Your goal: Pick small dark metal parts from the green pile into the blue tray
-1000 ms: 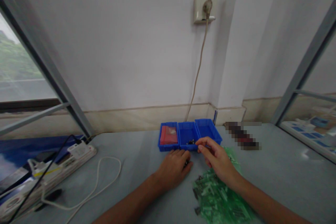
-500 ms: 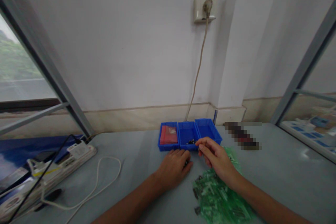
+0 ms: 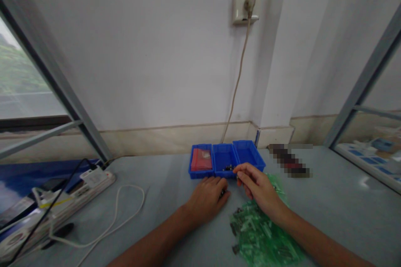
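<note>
My left hand (image 3: 207,198) rests on the table, its fingers curled round small dark parts (image 3: 222,193) that peek out by the thumb. Thumb and fingertips of my right hand (image 3: 254,181) pinch a tiny piece, too small to name, at the front right corner of the middle blue bin (image 3: 224,155). Some small dark and silvery parts (image 3: 229,167) lie in that bin's front. The left blue bin (image 3: 201,173) holds a red packet (image 3: 201,159). Nothing shows in the right blue bin (image 3: 248,154). Beneath my right forearm spreads a green plastic bag (image 3: 263,238) of small parts.
On the left are a white power strip (image 3: 81,192) with plugs and a looped white cable (image 3: 143,200). A pixelated object (image 3: 290,162) lies right of the bins. Metal frame posts (image 3: 363,71) stand at both sides; a cord hangs from the wall socket (image 3: 247,4).
Both hands stay almost in place. The right fingertips have shifted very slightly, and the view has tilted a little.
</note>
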A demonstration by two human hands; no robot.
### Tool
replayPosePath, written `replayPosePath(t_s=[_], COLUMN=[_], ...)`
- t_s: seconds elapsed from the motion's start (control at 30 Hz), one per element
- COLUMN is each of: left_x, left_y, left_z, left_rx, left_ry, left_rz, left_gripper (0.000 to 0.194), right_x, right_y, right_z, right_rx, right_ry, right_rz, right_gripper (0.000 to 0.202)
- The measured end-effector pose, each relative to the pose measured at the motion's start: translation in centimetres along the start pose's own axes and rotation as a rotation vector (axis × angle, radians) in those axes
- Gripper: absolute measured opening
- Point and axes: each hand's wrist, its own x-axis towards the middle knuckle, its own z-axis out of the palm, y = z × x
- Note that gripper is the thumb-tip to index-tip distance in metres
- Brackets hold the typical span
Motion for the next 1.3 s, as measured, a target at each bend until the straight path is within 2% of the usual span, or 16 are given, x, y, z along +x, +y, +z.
replayPosePath(t_s=[1.3], left_x=[0.01], left_y=[0.08], left_z=[-0.08], left_rx=[0.018], left_ry=[-0.007], left_rz=[-0.006], left_gripper=[0.01], right_x=[-0.04], right_y=[-0.39], right_z=[0.13], right_rx=[0.011], right_ry=[0.009], right_rz=[0.021], right_gripper=[0.032])
